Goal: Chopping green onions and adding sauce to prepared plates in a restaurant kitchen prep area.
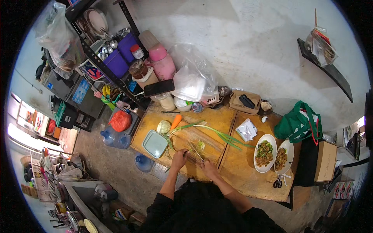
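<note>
My right hand (209, 168) grips a kitchen knife (197, 151), its blade pointing up and left over a wooden cutting board (214, 144). Beside the blade, my left hand (180, 157) pinches a small green piece, perhaps a scallion stalk. Chopped pale-green bits (201, 144) lie on the board just beyond the knife. Long scallions (217, 131) stretch across the board's far side onto the table. At the board's upper left are a carrot (176, 121) and a cabbage (163, 127). A pale green plastic tray (155, 144) sits left of my left hand.
Two oval plates of cooked food (264, 153) (284, 157) stand at the right, with black-handled scissors (277, 183) near the table's edge. Behind are a green cloth bag (300, 122), a cardboard box (244, 102), a clear plastic bag (192, 78) and a pink jug (161, 62). Water jugs (116, 139) stand on the floor.
</note>
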{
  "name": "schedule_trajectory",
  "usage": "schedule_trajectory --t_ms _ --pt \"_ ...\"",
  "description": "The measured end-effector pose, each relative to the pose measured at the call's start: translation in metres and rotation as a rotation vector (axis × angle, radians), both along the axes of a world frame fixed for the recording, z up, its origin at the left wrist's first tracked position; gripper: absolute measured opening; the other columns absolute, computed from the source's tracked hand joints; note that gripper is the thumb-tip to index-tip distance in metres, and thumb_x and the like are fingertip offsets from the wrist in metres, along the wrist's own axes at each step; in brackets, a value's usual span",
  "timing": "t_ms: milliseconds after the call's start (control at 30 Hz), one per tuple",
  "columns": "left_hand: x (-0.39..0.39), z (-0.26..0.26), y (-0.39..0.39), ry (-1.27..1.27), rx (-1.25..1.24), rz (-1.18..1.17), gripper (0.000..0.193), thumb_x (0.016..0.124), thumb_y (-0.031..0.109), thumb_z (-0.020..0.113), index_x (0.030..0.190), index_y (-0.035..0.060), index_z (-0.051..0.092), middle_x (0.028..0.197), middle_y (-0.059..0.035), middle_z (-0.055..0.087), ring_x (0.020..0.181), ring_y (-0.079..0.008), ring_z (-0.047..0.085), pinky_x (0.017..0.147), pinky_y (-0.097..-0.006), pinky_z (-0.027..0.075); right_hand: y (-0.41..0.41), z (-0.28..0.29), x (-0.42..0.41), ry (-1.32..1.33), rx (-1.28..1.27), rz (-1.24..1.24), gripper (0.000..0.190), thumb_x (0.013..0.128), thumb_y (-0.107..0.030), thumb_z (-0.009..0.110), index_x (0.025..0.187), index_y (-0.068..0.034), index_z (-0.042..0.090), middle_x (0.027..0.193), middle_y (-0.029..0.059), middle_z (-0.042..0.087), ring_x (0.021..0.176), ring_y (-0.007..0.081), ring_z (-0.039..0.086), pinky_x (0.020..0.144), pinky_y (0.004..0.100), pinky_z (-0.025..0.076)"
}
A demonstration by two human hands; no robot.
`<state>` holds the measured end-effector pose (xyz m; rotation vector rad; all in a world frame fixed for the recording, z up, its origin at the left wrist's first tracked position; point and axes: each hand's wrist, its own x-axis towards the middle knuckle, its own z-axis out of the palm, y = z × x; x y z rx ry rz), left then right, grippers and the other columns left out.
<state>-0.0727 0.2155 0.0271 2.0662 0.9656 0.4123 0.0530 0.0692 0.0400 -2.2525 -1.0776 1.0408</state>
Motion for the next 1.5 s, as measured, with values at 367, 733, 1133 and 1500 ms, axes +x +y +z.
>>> schedule_trajectory --t_ms 367,733,1133,1500 --pt "0.009 -0.021 0.018 0.098 -0.238 -0.122 0.023 0.093 0.021 0.051 0.082 0.0010 0.057 0.065 -0.0175 0.058 0.065 -0.0354 0.060 0.061 -0.0413 0.046 -0.020 -0.008 0.005 -0.201 0.010 -0.041 0.040 0.091 -0.032 0.050 0.103 0.006 0.052 0.069 0.0253 0.061 0.067 0.0432 0.061 0.059 0.0516 0.048" --pt "0.010 -0.029 -0.003 0.125 -0.063 -0.036 0.018 0.083 0.017 0.063 0.089 0.0014 0.058 0.078 -0.0181 0.064 0.077 -0.0339 0.064 0.065 -0.0406 0.049 -0.026 0.006 0.000 -0.053 0.036 -0.033 0.034 0.094 -0.026 0.046 0.091 0.007 0.053 0.067 0.0293 0.058 0.068 0.0464 0.059 0.059 0.0528 0.046" --pt "0.011 -0.027 -0.018 0.076 -0.123 0.100 0.017 0.077 0.014 0.068 0.079 0.0010 0.058 0.070 -0.0154 0.063 0.068 -0.0291 0.064 0.061 -0.0370 0.048 -0.021 0.003 -0.005 0.050 0.088 -0.042 0.037 0.096 -0.025 0.042 0.091 0.011 0.048 0.067 0.0307 0.056 0.066 0.0481 0.058 0.056 0.0522 0.044" --pt "0.009 -0.037 -0.021 -0.046 -0.092 0.105 0.015 0.074 0.008 0.068 0.075 -0.0006 0.056 0.064 -0.0162 0.060 0.061 -0.0298 0.062 0.057 -0.0362 0.047 -0.020 0.001 -0.011 0.059 0.043 0.008 0.040 0.096 -0.027 0.039 0.093 0.012 0.049 0.073 0.0325 0.058 0.072 0.0479 0.059 0.060 0.0511 0.045"
